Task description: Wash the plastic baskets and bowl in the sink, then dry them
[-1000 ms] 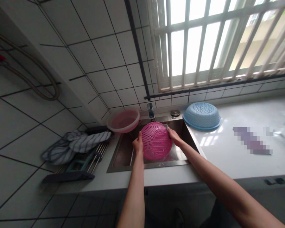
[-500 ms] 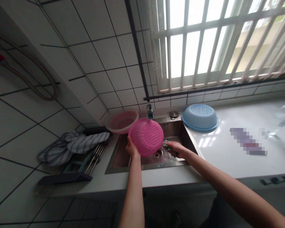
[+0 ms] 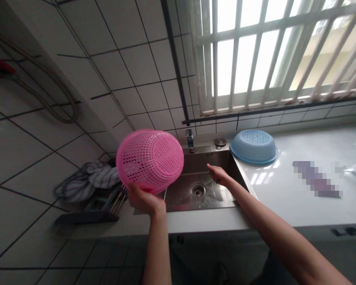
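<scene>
My left hand (image 3: 145, 200) grips a pink plastic colander (image 3: 154, 160) by its lower rim. The colander is tilted, its perforated base facing right, held up over the left part of the steel sink (image 3: 184, 202). Over the sink's right side, my right hand (image 3: 219, 175) is closed, with the thumb pointing to the back. A soft greenish cloth or sponge is in that hand, now mostly hidden by the fingers. The faucet (image 3: 190, 139) stands behind, between the colander and my right hand. Below it lies the drain (image 3: 198, 190).
A blue colander (image 3: 253, 146) lies upside down on the counter (image 3: 275, 206), right of the sink. A round metal stopper (image 3: 220, 141) rests at the sink's back edge. To the left are a striped cloth (image 3: 97, 174) and a dark rack (image 3: 89, 217). A hose (image 3: 52, 105) hangs on the wall.
My left hand has brought the colander up and left, nearer to me, hiding the pink basin behind it. My right hand has come away from the colander and stays over the sink.
</scene>
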`<state>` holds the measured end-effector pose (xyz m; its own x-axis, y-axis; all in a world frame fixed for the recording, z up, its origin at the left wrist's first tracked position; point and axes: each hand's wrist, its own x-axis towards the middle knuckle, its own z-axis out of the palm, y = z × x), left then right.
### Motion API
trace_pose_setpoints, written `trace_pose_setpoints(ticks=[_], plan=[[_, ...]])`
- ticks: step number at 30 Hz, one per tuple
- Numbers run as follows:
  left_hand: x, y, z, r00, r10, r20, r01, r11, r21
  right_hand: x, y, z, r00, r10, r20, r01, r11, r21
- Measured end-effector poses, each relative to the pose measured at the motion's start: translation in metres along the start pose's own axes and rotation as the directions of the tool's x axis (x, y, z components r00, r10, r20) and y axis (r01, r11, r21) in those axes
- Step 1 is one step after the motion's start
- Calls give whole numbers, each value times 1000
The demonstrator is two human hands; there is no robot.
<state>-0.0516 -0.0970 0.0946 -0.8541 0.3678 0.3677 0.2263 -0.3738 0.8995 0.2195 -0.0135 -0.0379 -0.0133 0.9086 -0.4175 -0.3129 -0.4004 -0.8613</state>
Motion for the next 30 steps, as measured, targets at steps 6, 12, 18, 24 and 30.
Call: trace_pose_setpoints(ticks=[6, 12, 18, 24, 30], plan=[[66, 30, 54, 869, 490, 69, -495, 864, 94, 2, 6, -2, 991, -44, -129, 21, 984, -178], [104, -10, 114, 593, 528, 609, -777, 575, 258, 4, 11, 0, 974, -184, -134, 118, 913, -390], [115, -46, 126, 436, 229, 870, -891, 244, 382, 0, 9, 4, 951, -303, -57, 205, 759, -619], [114, -69, 120, 310, 10, 951, -942, 137, 306, 1, 21, 5, 942, -303, 146, 263, 393, -881], [99, -63, 120, 319, 88, 944, -933, 204, 297, -4, 30, 1, 949, -268, 164, 234, 256, -938]])
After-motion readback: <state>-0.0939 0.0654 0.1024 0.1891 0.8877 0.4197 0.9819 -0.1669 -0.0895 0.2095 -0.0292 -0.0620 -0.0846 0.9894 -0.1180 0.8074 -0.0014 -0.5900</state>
